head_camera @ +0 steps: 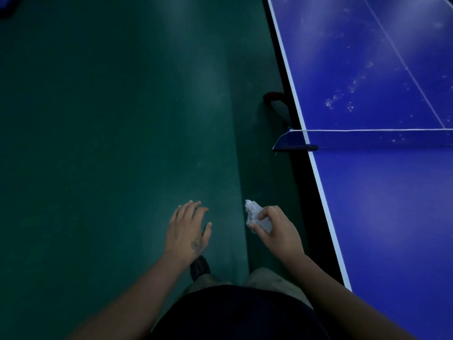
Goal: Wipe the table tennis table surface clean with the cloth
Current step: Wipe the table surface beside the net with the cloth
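Note:
A blue table tennis table (382, 204) with a white edge line fills the right side of the head view. Its net (367, 138) crosses it at mid height. Beyond the net, the far half carries whitish smudges (343, 99). My right hand (277, 231) hangs over the floor just left of the table edge and grips a crumpled white cloth (255, 214). My left hand (188, 229) hovers further left over the floor, fingers spread, holding nothing.
A dark green floor (110, 131) covers the left and centre. The net's clamp post (291, 146) sticks out past the table edge. A red-and-grey object (275, 101) lies on the floor by the table's side. My dark shoe (199, 267) shows below my left hand.

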Motion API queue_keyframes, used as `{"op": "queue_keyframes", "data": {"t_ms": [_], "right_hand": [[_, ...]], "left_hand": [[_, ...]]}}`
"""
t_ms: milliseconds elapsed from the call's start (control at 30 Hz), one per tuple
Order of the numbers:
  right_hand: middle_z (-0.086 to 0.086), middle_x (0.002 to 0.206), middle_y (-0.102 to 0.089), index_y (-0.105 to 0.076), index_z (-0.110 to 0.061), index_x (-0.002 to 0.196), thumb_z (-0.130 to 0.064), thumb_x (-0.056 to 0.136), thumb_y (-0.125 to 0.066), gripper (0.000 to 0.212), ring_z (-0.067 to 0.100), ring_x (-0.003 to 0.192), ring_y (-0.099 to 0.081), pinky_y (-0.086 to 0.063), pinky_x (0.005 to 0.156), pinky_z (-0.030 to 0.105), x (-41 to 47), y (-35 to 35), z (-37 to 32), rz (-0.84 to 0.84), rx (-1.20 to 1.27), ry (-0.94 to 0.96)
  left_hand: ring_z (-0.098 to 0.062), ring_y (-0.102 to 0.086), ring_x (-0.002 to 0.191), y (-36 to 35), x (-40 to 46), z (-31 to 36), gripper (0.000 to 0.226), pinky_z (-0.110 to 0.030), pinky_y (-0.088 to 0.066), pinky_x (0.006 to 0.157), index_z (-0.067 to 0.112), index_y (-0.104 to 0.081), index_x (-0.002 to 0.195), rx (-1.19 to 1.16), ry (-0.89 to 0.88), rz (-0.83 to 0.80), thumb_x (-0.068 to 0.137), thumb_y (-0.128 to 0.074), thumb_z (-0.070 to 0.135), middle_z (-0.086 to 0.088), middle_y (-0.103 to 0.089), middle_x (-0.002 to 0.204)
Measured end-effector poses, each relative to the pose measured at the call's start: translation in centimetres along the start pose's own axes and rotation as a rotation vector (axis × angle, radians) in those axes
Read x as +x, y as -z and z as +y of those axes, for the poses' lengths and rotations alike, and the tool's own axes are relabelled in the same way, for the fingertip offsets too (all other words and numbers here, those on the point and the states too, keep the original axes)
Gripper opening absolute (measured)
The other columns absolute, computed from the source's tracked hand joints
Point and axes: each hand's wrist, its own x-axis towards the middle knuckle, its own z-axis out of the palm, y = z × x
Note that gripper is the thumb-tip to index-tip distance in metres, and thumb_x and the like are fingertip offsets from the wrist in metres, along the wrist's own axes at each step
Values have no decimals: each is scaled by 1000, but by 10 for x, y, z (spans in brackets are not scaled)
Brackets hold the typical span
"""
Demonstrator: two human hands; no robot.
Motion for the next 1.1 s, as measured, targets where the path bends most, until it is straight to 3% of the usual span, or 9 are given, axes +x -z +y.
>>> {"op": "queue_keyframes", "data": {"t_ms": [400, 633, 800, 1100], "right_hand": [[-19, 105, -54, -55, -31, 101, -42, 93, -80, 29, 4, 90, -57, -52, 72, 33, 136, 6, -7, 7, 36, 29], [-20, 104, -53, -55, -33, 100, -43, 93, -79, 27, 2, 91, -55, -46, 72, 30, 238, 28, 18, 5, 85, 4], [-20, 105, -52, -56, -30, 101, -44, 93, -80, 29, 1, 93, -55, -51, 74, 33, 295, 51, 35, 3, 111, 33], [-19, 107, -54, -56, -30, 101, -48, 93, -78, 30, 3, 93, -56, -53, 73, 35, 352, 72, 48, 47, 128, -4]], "left_hand": [[-28, -54, 138, 18, 131, -14, 45, -49, -40, 120, 22, -67, 128, 0, 3, 32, 97, -48, 48, -4, -64, 140], [-28, -56, 135, 22, 234, 3, 45, -50, -44, 117, 21, -68, 127, 64, -10, 1, 97, -48, 48, -4, -65, 136], [-28, -58, 134, 17, 295, 30, 48, -50, -44, 118, 21, -68, 126, 72, -20, -25, 95, -43, 49, -4, -66, 135], [-28, -58, 133, 15, 380, 55, 47, -50, -44, 117, 22, -68, 126, 50, -93, -65, 95, -45, 49, -3, -66, 135]]}}
